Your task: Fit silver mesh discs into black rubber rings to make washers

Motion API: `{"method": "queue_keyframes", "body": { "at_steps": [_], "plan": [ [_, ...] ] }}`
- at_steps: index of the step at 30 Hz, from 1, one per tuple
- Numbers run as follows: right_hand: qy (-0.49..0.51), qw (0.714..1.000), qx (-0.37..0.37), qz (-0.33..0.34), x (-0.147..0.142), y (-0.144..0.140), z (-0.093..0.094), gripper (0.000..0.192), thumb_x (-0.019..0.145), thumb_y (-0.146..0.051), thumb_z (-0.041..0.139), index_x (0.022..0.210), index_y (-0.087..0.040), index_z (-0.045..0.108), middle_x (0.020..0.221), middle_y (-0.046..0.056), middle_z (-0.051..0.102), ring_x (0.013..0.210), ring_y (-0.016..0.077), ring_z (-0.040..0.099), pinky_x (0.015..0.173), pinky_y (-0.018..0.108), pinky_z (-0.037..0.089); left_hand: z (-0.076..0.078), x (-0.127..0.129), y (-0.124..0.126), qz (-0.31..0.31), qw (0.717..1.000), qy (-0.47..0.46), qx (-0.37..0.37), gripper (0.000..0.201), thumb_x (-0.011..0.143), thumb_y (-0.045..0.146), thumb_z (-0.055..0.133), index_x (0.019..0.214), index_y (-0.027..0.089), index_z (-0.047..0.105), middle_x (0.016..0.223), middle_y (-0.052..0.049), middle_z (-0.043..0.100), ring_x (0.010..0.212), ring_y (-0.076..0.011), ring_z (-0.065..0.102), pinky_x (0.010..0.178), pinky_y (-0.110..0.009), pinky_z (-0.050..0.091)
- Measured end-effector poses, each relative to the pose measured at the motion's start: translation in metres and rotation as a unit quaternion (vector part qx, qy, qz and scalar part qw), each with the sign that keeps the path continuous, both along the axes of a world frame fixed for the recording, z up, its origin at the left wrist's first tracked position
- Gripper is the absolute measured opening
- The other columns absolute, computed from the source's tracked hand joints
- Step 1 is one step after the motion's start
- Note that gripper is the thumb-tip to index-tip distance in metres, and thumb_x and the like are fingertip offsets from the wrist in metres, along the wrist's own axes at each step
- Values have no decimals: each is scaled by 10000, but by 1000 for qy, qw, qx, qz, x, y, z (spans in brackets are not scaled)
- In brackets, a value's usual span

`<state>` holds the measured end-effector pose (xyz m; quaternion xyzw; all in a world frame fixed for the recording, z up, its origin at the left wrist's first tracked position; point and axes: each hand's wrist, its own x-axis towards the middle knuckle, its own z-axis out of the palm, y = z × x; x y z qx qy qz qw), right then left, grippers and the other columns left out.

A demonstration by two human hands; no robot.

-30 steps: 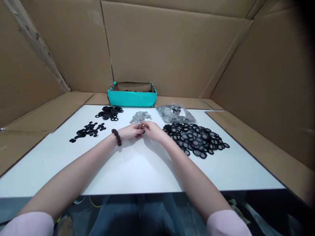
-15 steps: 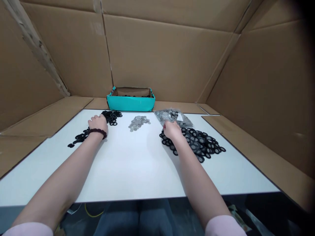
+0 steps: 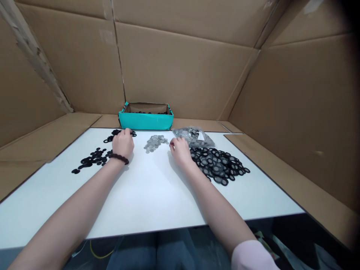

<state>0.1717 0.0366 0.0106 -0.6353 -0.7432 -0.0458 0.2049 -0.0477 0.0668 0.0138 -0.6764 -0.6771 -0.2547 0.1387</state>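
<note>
— Comparing with half a second back: what changed?

— Both hands drew inward. The left hand (image 3: 123, 144) slid from the near black pile to the far black ring pile (image 3: 119, 134) and rests on it, fingers curled; whether it has pinched a ring, I cannot tell. The right hand (image 3: 180, 152) left the assembled ring heap (image 3: 218, 164) and now sits between that heap and the grey disc pile (image 3: 155, 142); its grip is hidden too.

— Counts?

— Two hands, four loose piles counting the near black pile (image 3: 91, 159), one plastic bag (image 3: 192, 136), one teal box (image 3: 145, 119), one white table (image 3: 152, 195).
</note>
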Motion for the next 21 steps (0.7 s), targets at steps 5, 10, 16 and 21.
{"method": "queue_keyframes", "body": {
  "at_steps": [5,10,16,21],
  "plan": [
    [-13,999,-16,36,-18,16,-14,260,874,-172,430,1046,-152,624,1025,105,624,1005,250,480,852,319,345,-2,26,-11,-56,997,50,-15,282,855,153,305,1026,84,518,841,-157,654,823,-273,623,735,-350,399],
    [-41,997,-60,33,-36,49,-18,311,873,-145,399,1074,-158,637,1065,127,605,1022,243,485,836,307,352,-2,27,-15,-70,995,66,-39,290,858,142,296,1057,83,498,746,-139,666,734,-265,648,700,-335,407],
    [-35,997,-61,31,-46,67,-17,252,844,-138,443,973,-123,659,1026,144,623,1006,235,497,815,300,356,0,22,-14,-82,994,59,-38,289,869,163,287,1047,99,505,777,-148,673,763,-272,655,691,-328,414],
    [-20,998,-44,41,-42,64,-12,254,837,-112,408,966,-125,626,971,122,644,935,204,534,770,274,360,0,24,-15,-100,994,22,-46,297,882,211,281,1074,110,484,802,-154,672,739,-278,650,623,-316,406]
  ]
}}
